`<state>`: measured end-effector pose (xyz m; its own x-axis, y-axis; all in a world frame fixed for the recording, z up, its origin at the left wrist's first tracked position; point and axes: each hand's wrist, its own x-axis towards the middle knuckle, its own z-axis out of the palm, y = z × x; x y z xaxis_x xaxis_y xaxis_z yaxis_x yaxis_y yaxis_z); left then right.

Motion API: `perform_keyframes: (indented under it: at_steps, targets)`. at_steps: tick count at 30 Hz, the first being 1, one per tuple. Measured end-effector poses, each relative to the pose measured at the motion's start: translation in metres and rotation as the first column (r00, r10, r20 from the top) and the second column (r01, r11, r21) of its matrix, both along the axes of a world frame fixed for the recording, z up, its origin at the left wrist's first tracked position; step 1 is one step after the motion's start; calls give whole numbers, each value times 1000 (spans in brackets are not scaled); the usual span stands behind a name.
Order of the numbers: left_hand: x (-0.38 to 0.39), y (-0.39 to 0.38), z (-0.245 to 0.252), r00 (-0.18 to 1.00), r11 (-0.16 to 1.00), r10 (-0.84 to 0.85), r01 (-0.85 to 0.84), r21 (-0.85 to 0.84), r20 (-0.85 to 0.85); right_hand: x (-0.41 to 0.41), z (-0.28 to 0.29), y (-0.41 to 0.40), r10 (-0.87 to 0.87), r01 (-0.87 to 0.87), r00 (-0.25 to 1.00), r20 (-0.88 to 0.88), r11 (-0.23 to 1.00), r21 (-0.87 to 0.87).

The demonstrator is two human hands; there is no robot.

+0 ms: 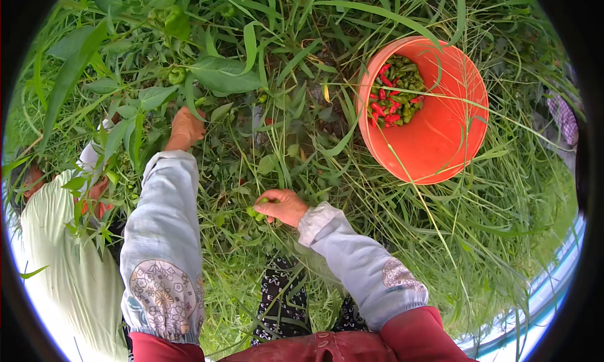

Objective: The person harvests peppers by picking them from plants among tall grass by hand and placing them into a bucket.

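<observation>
My right hand, low and near the middle, pinches green peppers between thumb and fingers, just above the weeds. Farther forward on the left, my left hand reaches into a pepper plant. Leaves cover part of its fingers, so its grip cannot be made out. A round green pepper hangs on the plant above that hand, with a larger green pepper higher up. An orange-red bucket stands at the right, apart from both hands; red peppers and green peppers lie inside it.
At the left, a person in a pale green shirt bends among the plants, a hand near the stems. Tall grass surrounds the bucket, and some blades cross its mouth. Purple checked cloth shows at the far right.
</observation>
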<state>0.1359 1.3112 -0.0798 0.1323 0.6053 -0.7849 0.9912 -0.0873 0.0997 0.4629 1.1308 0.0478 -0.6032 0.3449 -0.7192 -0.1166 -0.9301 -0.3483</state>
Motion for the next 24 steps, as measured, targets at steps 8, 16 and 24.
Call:
perform_keyframes:
  at_steps: [8,16,24]
  targets:
    - [114,0,48,897,885,434,-442,-142,-85,20,-4,-1,-29,29,1000,11,999,42]
    - [108,-41,-36,-90,162,795,-921,-354,600,21,-5,-2,-97,97,995,-11,995,-5]
    - [126,-53,-16,809,755,485,-579,308,331,38,-14,-4,-99,100,994,41,995,-25]
